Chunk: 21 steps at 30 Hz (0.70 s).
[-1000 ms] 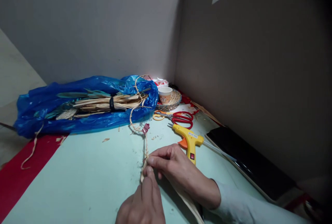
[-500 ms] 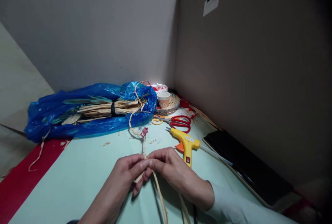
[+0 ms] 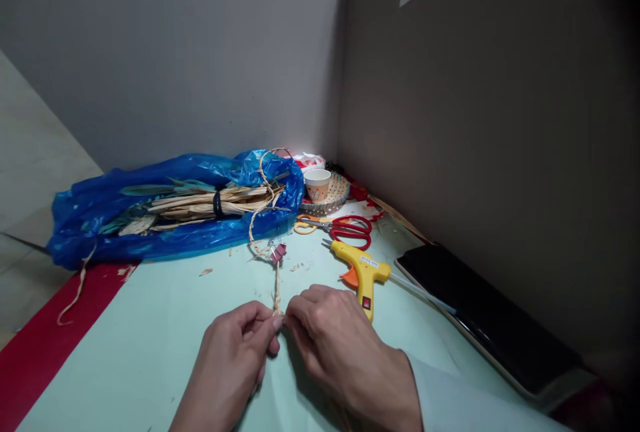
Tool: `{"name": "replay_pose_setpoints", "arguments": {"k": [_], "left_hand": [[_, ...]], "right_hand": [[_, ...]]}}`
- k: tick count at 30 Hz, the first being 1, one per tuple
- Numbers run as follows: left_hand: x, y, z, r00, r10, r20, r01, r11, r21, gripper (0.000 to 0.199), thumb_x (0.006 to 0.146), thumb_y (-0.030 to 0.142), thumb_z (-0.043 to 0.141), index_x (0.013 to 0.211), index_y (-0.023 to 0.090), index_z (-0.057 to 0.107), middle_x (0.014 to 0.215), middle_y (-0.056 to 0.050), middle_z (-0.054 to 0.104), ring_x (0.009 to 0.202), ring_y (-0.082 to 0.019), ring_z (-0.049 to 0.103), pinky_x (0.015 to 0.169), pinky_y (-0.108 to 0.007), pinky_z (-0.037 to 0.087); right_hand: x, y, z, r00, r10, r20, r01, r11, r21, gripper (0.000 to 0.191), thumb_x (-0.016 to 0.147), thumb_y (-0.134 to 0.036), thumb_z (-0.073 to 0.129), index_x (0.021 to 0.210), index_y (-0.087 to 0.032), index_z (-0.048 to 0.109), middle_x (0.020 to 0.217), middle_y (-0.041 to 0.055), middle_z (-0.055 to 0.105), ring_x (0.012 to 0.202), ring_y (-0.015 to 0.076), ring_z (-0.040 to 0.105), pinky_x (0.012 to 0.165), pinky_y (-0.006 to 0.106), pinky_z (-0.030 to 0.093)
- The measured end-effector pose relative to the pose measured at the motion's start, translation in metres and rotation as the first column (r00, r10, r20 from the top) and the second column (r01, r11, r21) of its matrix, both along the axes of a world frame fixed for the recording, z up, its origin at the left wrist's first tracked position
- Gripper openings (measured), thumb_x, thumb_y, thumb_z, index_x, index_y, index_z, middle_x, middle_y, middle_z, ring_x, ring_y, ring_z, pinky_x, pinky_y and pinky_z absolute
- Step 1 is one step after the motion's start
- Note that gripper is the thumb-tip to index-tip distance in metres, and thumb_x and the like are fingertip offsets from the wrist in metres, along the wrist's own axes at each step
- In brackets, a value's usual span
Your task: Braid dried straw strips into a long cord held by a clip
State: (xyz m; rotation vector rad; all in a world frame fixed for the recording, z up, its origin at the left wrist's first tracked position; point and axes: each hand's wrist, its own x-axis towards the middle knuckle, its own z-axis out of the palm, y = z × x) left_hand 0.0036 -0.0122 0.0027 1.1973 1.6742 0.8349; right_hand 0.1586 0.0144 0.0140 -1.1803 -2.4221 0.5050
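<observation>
A twisted straw cord [image 3: 276,289] was pinched between the fingertips of the left hand [image 3: 233,359] and the right hand [image 3: 334,345], both closed on it. A pink clip [image 3: 279,253] was fastened just beyond them, on the bench [image 3: 150,325].

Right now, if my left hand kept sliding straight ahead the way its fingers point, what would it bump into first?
Probably the right hand: the left hand points up and rightward, its fingertips meeting the right's on the straw cord. Depth looks about equal.
</observation>
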Motion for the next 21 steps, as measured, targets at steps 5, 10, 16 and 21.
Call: {"name": "replay_pose_setpoints", "arguments": {"k": [5,10,16,21], "left_hand": [[-0.002,0.001,0.001,0.988,-0.071,-0.134,0.085,0.992,0.095,0.035,0.076,0.043,0.057,0.053,0.020,0.046,0.050,0.004,0.043,0.053,-0.013,0.040,0.052,-0.024,0.029],[-0.001,0.002,0.001,0.991,-0.123,0.047,0.118,0.988,0.096,0.029,0.076,0.042,0.057,0.060,0.020,0.048,0.053,0.006,0.038,0.053,-0.013,0.035,0.051,-0.023,0.027],[0.005,0.000,0.001,0.988,-0.080,0.132,0.065,0.992,0.109,0.028,0.073,0.039,0.061,0.057,0.018,0.050,0.056,0.003,0.042,0.058,-0.013,0.038,0.053,-0.023,0.031],[0.006,-0.003,-0.004,0.951,-0.045,0.307,0.033,0.998,0.045,0.031,0.074,0.045,0.064,0.065,0.016,0.056,0.049,0.008,0.036,0.046,-0.007,0.029,0.044,-0.020,0.021]], "right_hand": [[0.000,-0.003,0.002,1.000,-0.009,-0.006,0.009,1.000,0.002,0.017,0.088,-0.021,0.046,0.072,-0.018,0.053,0.071,0.0014,0.059,0.064,0.0135,0.047,0.060,0.028,0.024],[-0.002,-0.007,0.003,0.998,-0.050,-0.030,0.048,0.997,-0.053,0.017,0.088,-0.024,0.044,0.073,-0.019,0.049,0.066,-0.0005,0.055,0.057,0.0128,0.041,0.056,0.028,0.021],[-0.006,-0.015,-0.004,0.996,-0.066,0.059,0.066,0.998,-0.006,0.012,0.085,-0.021,0.046,0.075,-0.020,0.050,0.073,0.0025,0.062,0.065,0.0175,0.052,0.055,0.029,0.022],[-0.010,-0.011,-0.026,0.980,0.059,0.189,-0.121,0.934,0.336,0.006,0.080,-0.011,0.052,0.081,-0.017,0.052,0.066,0.0036,0.061,0.056,0.0167,0.053,0.050,0.030,0.021]]}}
